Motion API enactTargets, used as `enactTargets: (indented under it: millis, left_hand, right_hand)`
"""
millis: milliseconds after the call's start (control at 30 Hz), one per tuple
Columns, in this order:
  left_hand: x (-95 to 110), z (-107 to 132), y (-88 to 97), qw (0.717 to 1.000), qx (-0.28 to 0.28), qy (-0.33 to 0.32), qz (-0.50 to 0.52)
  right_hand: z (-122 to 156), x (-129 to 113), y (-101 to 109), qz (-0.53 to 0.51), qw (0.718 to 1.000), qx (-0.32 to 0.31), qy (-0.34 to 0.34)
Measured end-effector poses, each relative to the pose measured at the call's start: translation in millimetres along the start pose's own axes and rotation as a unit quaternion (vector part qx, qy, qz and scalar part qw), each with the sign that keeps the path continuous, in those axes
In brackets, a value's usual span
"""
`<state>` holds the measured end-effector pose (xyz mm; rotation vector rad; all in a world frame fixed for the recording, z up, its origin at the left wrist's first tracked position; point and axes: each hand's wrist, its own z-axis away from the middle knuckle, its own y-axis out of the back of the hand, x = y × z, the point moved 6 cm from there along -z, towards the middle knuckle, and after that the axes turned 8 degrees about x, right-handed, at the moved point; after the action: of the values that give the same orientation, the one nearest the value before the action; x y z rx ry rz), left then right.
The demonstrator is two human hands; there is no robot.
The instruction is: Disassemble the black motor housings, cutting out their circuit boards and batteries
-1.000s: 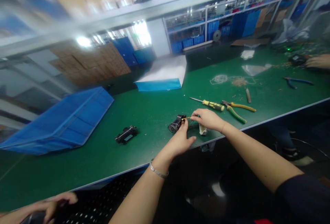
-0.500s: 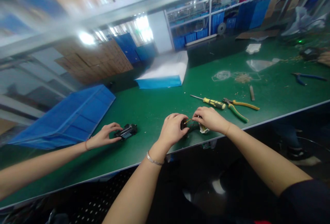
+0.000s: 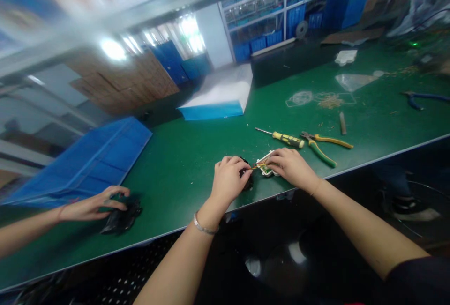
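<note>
At the frame's lower centre, near the table (image 3: pixel 197 155) edge, a black part (image 3: pixel 247 179) is gripped by the left hand (image 3: pixel 228 181) and a thin wire (image 3: pixel 256 166) is pinched by the right hand (image 3: pixel 291 168), best pulled gently.

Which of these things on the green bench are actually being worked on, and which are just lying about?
In hand:
- left hand gripping a black part
- right hand on a small white board
- thin yellow wires between them

Lying about:
- yellow screwdriver
- yellow-green pliers
- blue crate
- blue-handled pliers
- a co-worker's hand on another black part
</note>
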<state>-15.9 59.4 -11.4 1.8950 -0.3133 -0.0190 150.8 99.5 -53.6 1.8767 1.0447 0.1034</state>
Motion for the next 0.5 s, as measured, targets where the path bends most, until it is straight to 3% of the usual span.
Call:
enactTargets:
  millis: [133,267,367,500]
  left_hand:
    - [2.4,-0.9,-4.9,1.0,0.014,0.001,0.011]
    - [2.5,-0.8,-8.2,1.0,0.009,0.003,0.027]
    - [0.3,-1.1,-7.5,0.999,0.002,0.006,0.038]
    - [-4.6,-0.5,-5.0,0.999,-0.001,0.016,0.045]
  right_hand:
    - [11.3,16.8,21.2,-0.004,0.996,0.074,-0.041]
    - [41.3,67.3,42.5,0.165,0.951,0.159,-0.209]
    - [62.9,93.4,40.2,0.254,0.917,0.138,-0.276]
    - [71.1,105.2,36.3,0.28,0.909,0.118,-0.287]
